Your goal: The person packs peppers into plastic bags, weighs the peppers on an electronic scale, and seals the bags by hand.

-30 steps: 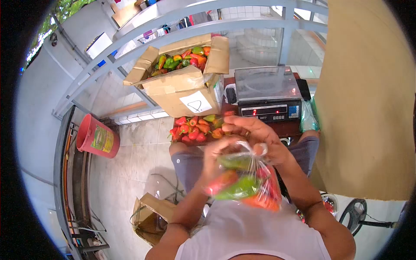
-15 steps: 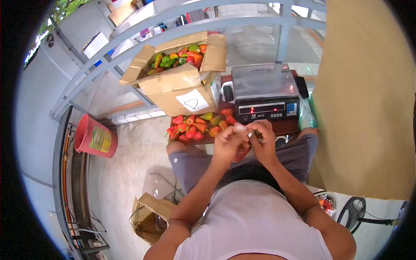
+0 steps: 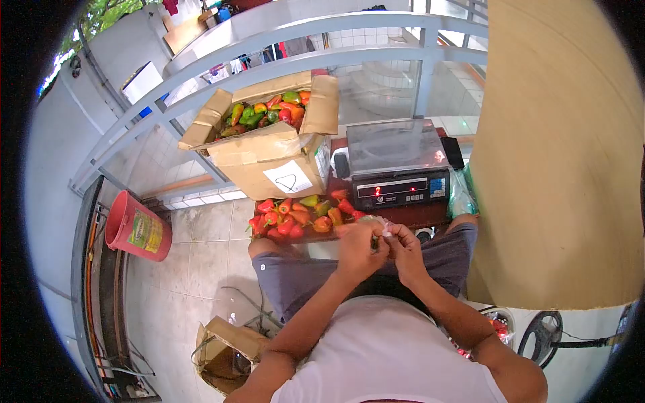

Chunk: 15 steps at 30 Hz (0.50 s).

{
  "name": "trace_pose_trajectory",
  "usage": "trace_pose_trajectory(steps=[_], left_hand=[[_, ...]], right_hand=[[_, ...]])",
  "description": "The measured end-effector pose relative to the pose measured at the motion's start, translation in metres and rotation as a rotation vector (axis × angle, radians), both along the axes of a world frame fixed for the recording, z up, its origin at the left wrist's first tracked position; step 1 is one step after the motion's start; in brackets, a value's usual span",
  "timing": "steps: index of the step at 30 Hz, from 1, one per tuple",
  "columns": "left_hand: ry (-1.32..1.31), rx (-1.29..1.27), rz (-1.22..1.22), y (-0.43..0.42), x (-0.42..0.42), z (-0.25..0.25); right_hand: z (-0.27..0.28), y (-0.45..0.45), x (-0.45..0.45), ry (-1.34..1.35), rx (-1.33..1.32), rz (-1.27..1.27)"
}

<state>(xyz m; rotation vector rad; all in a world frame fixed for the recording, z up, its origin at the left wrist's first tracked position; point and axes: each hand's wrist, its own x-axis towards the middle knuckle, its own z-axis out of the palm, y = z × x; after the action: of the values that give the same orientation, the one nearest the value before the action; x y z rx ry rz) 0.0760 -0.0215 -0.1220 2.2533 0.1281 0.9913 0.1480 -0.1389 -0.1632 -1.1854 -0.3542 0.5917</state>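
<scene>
My left hand (image 3: 359, 254) is closed, its fingers curled in front of my lap. Beside it, my right hand (image 3: 407, 254) is in a pinch, thumb and fingertips pressed together. Between the fingertips of both hands shows a small pale pinkish-white piece (image 3: 386, 229), thin like plastic, too small to name. Something dark green peeks out near the left fingers, mostly hidden. Just beyond my left hand, loose red, orange and green peppers (image 3: 295, 218) lie on a dark red low table (image 3: 430, 213). A digital scale (image 3: 400, 188) with lit red digits stands on that table, past my right hand.
An open cardboard box (image 3: 259, 164) full of peppers stands behind the loose ones, against a grey railing (image 3: 282, 66). A red bucket (image 3: 140, 228) is on the left floor, an open carton (image 3: 225, 346) near my left elbow. A tall tan panel (image 3: 557, 168) rises on the right.
Both hands have shifted slightly downward in view and stay close together, the left turned more closed. Red seen below the hands before is now hidden. The camera view has tilted a little.
</scene>
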Motion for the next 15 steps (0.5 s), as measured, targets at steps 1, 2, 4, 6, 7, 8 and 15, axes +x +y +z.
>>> trace_pose_trajectory(steps=[1, 2, 4, 6, 7, 8, 15], left_hand=[[0.059, -0.12, -0.003, -0.001, -0.002, 0.001], [0.118, -0.241, -0.005, -0.004, -0.006, 0.005], [0.18, -0.351, -0.04, -0.01, -0.012, 0.006], [0.188, -0.33, -0.106, -0.016, -0.017, 0.003], [0.168, -0.217, -0.128, -0.018, -0.02, 0.001], [0.148, -0.106, -0.15, -0.019, -0.022, -0.001], [0.299, -0.579, -0.108, 0.003, -0.02, -0.022]], right_hand=[[0.003, -0.007, 0.003, 0.035, -0.034, 0.067], [0.009, -0.016, 0.005, 0.068, -0.069, 0.135], [0.011, -0.03, 0.014, 0.171, -0.119, 0.28], [0.007, -0.039, 0.021, 0.309, -0.149, 0.433], [0.009, -0.041, 0.019, 0.238, -0.185, 0.391], [0.013, -0.044, 0.015, 0.167, -0.22, 0.348], [0.032, -0.043, 0.006, -0.614, -0.295, 0.247]])
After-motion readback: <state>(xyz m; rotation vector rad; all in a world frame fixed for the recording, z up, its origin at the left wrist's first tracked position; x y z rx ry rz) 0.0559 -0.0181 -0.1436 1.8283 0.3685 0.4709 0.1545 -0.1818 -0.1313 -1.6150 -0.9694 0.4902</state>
